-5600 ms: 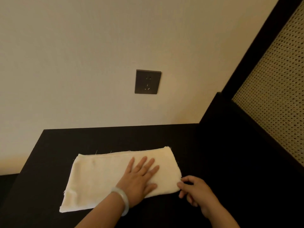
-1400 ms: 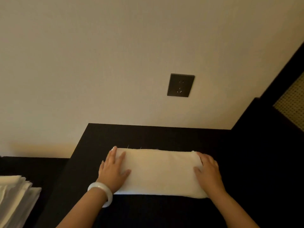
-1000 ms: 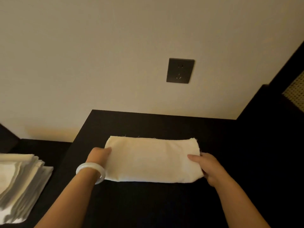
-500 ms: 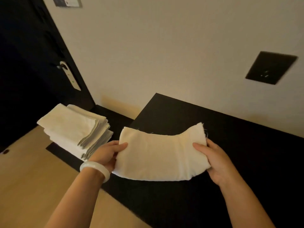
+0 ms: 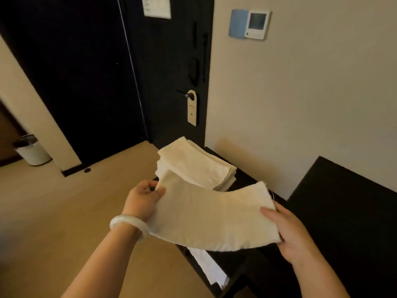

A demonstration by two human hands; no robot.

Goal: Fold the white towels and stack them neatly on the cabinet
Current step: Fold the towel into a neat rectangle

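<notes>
Folded towel (image 5: 214, 216) sags in the air between my hands, just in front of the stack (image 5: 193, 166) on the low cabinet (image 5: 243, 179). I should pull it taut, square its edges over the pile, then lower it flat. My left hand (image 5: 142, 201) pinches one short end and my right hand (image 5: 287, 235) grips the other, thumbs on top.

Location type: hotel guest room, entrance area. Indicators: a dark entry door (image 5: 167, 61) carries a card hanger (image 5: 191, 108) on its lever handle (image 5: 182, 94) and a printed notice (image 5: 156, 6) posted near its top. A wall control panel (image 5: 249, 24) with a small screen is mounted beside the door. A small waste bin (image 5: 32, 150) stands on the tan floor (image 5: 53, 211). A stack of folded white towels (image 5: 195, 166) rests on a low dark cabinet (image 5: 247, 179).
</notes>
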